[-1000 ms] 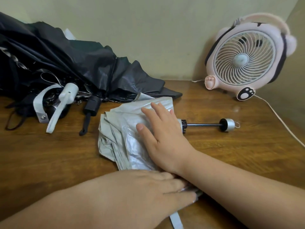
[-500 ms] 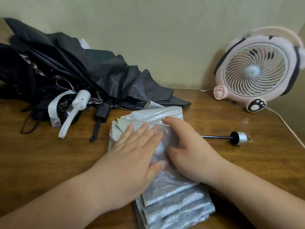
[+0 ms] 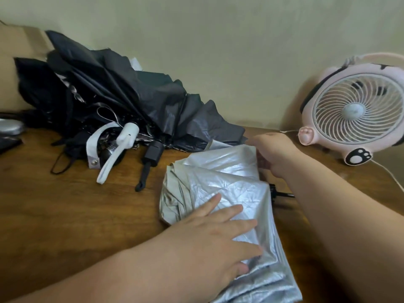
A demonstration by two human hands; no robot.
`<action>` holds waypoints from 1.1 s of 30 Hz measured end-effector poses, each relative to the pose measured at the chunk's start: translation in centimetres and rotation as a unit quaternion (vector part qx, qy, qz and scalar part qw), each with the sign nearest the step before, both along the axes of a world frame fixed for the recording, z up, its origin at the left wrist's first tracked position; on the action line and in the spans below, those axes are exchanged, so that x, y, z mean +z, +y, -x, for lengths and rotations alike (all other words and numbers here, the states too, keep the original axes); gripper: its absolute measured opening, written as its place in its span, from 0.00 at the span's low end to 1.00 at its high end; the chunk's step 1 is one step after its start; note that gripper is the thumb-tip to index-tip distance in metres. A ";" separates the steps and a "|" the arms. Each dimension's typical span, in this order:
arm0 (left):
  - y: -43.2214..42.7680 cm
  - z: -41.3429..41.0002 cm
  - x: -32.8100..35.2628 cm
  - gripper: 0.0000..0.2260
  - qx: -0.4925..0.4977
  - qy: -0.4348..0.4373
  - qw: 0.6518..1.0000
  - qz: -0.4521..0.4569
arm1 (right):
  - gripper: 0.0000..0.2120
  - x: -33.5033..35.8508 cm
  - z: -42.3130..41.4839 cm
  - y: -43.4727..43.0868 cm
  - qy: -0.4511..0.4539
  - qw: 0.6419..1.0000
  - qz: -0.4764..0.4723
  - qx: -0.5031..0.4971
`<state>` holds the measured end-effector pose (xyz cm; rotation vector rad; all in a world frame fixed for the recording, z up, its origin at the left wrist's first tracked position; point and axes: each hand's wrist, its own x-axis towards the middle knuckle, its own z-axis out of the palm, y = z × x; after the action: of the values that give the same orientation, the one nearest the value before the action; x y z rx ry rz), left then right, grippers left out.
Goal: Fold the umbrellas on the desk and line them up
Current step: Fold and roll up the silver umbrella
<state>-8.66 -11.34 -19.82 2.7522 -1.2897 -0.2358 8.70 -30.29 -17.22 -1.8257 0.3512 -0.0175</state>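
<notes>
A silver umbrella lies partly pleated on the wooden desk at the centre. My left hand presses flat on its lower panels with the fingers spread. My right hand grips the far upper edge of the silver cloth. Part of the umbrella's black shaft shows under my right forearm. A black umbrella lies loosely collapsed against the wall at the back left, with a white handle and a black handle sticking out towards me.
A pink desk fan stands at the back right, its white cord trailing along the desk's right side. A dark, blurred object sits at the far left edge. The wall closes off the back.
My right hand has moved from the middle of the silver cloth up to its far edge. My left hand has slid down towards me, and the silver panels lie more spread out.
</notes>
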 end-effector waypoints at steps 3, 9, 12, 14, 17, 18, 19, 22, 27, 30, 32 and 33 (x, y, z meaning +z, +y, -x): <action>-0.1 0.0 -0.2 0.21 -0.001 0.002 1.000 0.022 | 0.13 -0.5 -0.2 0.3 0.034 0.997 -0.064 0.024; 0.2 -0.1 -0.5 0.21 -0.004 0.006 1.000 0.021 | 0.16 1.0 3.0 0.0 -0.164 0.984 -0.064 0.028; 0.2 -0.1 -0.9 0.20 -0.003 0.005 0.999 0.036 | 0.19 2.0 6.6 -0.6 -0.231 0.966 -0.051 0.101; 0.2 -0.1 -1.2 0.21 -0.005 -0.002 0.999 0.033 | 0.17 2.1 9.0 -0.9 -0.253 0.959 -0.003 0.129; 0.2 -0.1 -1.4 0.24 -0.007 -0.020 0.999 0.041 | 0.15 1.7 11.0 -1.0 -0.261 0.955 0.077 0.118; 0.2 0.0 -1.4 0.21 -0.003 -0.013 0.999 0.043 | 0.16 1.4 11.1 -1.0 -0.257 0.956 0.093 0.103; 0.2 0.0 -1.5 0.20 -0.001 -0.010 0.999 0.049 | 0.17 1.3 11.2 -0.9 -0.249 0.960 0.098 0.083; 0.1 0.0 -1.5 0.23 -0.008 -0.012 0.998 0.054 | 0.16 1.0 11.2 -0.8 -0.235 0.967 0.101 0.018; 0.0 0.1 -1.3 0.27 -0.009 -0.031 0.998 0.056 | 0.16 1.3 12.6 -0.8 -0.251 0.961 0.057 0.104; 0.5 0.3 -1.8 0.22 -0.010 -0.044 0.995 0.086 | 0.25 1.9 13.3 -1.1 -0.196 0.958 0.049 0.203; 1.2 0.3 -2.8 0.18 -0.018 -0.079 0.994 0.068 | 0.27 1.8 13.3 -1.3 -0.165 0.957 0.070 0.229; 0.9 0.4 -3.0 0.17 -0.026 -0.105 0.991 0.077 | 0.25 1.6 13.5 -1.4 -0.162 0.958 0.076 0.224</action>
<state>-9.03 -10.40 -22.81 2.6709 -1.3623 0.1483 -4.76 -31.69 -15.60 -1.9786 -0.3074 -0.0292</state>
